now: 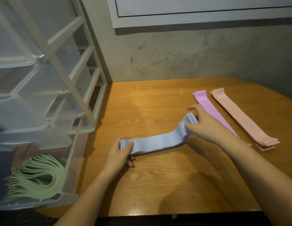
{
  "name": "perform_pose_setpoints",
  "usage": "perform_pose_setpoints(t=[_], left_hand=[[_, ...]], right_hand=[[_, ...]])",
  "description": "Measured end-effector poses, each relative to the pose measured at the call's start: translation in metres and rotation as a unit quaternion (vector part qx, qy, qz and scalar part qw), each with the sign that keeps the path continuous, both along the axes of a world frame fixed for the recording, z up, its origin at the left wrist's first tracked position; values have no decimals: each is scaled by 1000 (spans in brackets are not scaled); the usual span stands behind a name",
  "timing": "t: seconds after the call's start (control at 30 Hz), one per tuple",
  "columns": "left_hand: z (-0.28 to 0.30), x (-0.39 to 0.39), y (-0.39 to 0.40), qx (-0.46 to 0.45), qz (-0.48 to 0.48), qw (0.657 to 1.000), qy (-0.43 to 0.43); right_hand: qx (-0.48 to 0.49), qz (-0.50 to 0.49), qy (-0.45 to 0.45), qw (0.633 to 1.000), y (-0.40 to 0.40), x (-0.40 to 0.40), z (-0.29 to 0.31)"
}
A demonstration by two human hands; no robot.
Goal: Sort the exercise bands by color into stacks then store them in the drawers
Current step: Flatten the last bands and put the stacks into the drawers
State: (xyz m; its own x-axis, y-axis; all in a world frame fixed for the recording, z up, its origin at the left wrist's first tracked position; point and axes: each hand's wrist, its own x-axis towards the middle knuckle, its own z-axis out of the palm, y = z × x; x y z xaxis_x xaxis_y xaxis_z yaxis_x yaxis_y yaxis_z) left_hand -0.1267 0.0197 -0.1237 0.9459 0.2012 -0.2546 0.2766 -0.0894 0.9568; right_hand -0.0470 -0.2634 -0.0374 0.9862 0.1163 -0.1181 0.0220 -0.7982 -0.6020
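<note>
step: storing blue stack (156, 141) | left hand (120, 154), right hand (201, 123) both gripping its ends | next: carrying to drawer unit (44, 98) (green bands (37, 178) already inside)

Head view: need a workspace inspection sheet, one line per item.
Surface: wooden table, bare grain in front.
Job's things: blue bands held as a stack; purple bands and pink bands lie side by side at right; green bands in the open bottom drawer.
Clutter: nothing seen.
Hands: left hand and right hand grip opposite ends of the blue bands.
Cables: nothing seen.
Surroundings: drawer unit at left, concrete wall behind.
</note>
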Motion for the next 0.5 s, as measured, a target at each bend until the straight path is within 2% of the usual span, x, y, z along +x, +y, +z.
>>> perform_pose_setpoints(t=[0.1,0.23,0.3,0.4,0.5], left_hand=[[0,0,-2,-1,3,1000,-1],[-3,1,-2,-15,17,1000,-5],[-3,1,-2,-22,17,1000,-4],[-2,2,-3,-41,15,999,1],[-2,4,-1,-76,26,997,4]], right_hand=[[-23,46,-43,998,38,-9,16],[-127,109,-105,980,97,-13,14],[-148,136,-116,973,123,-15,7],[-119,159,-100,975,152,-20,-7],[-51,166,-75,982,164,-24,-22]])
